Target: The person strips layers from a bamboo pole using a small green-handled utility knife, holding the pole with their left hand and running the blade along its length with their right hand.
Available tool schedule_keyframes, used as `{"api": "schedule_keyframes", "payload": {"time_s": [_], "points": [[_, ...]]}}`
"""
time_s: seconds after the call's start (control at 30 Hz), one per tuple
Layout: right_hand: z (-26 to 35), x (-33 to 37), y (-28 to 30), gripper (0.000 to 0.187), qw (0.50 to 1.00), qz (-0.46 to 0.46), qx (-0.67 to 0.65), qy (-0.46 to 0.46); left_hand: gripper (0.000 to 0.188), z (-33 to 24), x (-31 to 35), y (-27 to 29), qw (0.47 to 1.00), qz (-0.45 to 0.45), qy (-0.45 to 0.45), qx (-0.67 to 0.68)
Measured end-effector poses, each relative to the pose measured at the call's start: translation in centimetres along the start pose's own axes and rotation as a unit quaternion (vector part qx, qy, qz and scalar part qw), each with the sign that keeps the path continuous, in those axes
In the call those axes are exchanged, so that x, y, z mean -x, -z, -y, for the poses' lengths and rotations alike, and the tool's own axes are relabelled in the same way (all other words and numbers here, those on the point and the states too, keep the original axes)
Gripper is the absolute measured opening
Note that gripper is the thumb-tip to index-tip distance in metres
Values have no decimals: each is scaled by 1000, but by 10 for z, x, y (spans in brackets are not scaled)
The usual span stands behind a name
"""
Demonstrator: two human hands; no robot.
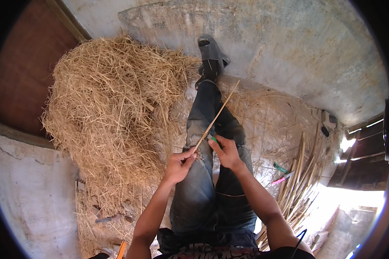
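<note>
A thin, straight wooden strip (222, 107) slants across my legs, its far tip reaching up and to the right near my foot. My left hand (179, 167) is closed on its near end, over my knee. Wrapped around a small green-handled knife (212, 138), my right hand (227, 153) is just to the right of the strip. The short grey blade lies against or very close to the strip; whether they touch I cannot tell. My fingers hide most of the handle.
A big straw heap (112, 103) fills the left side. Long wooden strips (296, 183) lie in a bundle at right, beside a pink-handled tool (281, 179) and a green object (279, 167). A bladed tool (108, 219) rests lower left. A concrete wall (289, 47) rises ahead.
</note>
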State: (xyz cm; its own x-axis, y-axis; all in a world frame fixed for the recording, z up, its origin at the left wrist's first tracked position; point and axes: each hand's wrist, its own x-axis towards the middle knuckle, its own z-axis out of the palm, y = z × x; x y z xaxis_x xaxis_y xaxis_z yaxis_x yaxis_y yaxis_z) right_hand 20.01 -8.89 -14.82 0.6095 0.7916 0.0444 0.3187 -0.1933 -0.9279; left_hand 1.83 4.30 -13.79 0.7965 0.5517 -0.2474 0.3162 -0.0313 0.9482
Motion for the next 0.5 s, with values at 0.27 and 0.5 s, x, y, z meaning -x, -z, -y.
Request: {"api": "schedule_keyframes", "payload": {"time_s": [0.27, 0.5], "points": [[19, -9, -1, 44, 989, 12, 147, 8, 27, 3, 3, -11, 996, -41, -60, -46], [4, -21, -10, 43, 993, -57, 108, -10, 23, -4, 5, -16, 994, -57, -69, -62]]}}
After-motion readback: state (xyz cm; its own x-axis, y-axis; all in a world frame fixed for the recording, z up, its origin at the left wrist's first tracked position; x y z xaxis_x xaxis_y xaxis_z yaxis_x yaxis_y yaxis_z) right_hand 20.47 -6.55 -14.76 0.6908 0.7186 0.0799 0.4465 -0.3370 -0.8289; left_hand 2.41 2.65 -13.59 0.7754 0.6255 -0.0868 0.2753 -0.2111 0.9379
